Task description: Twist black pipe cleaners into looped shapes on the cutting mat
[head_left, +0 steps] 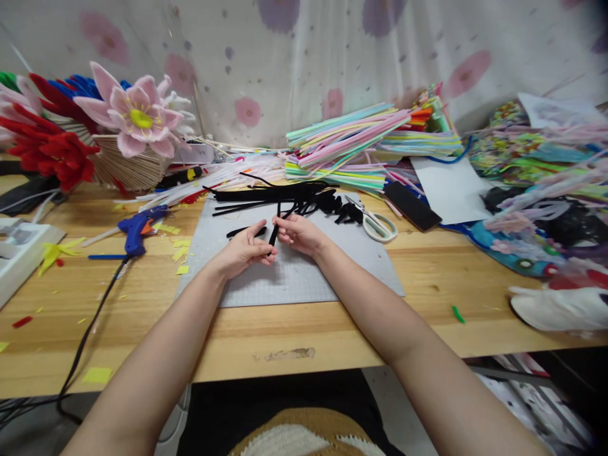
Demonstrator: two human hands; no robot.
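Observation:
Between my two hands, over the grey cutting mat [304,278], is a black pipe cleaner [273,240], held upright at a slant. My left hand [244,253] pinches its lower part, with the index finger stretched out. The fingertips of my right hand [299,234] close on it higher up. Behind my left hand a short black piece [235,232] lies on the mat, partly hidden. Farther back lies a bundle of black pipe cleaners [256,193], with curled black pieces [330,202] at its right end. Scissors [379,227] with pale handles rest to the right of these.
A blue glue gun [135,231] with a black cord lies at left, near yellow scraps [182,253]. Fuzzy flowers [137,117] stand behind it. Coloured pipe cleaners [346,136] are piled at the back. A dark phone-like slab [412,206] and white paper [446,189] lie at right.

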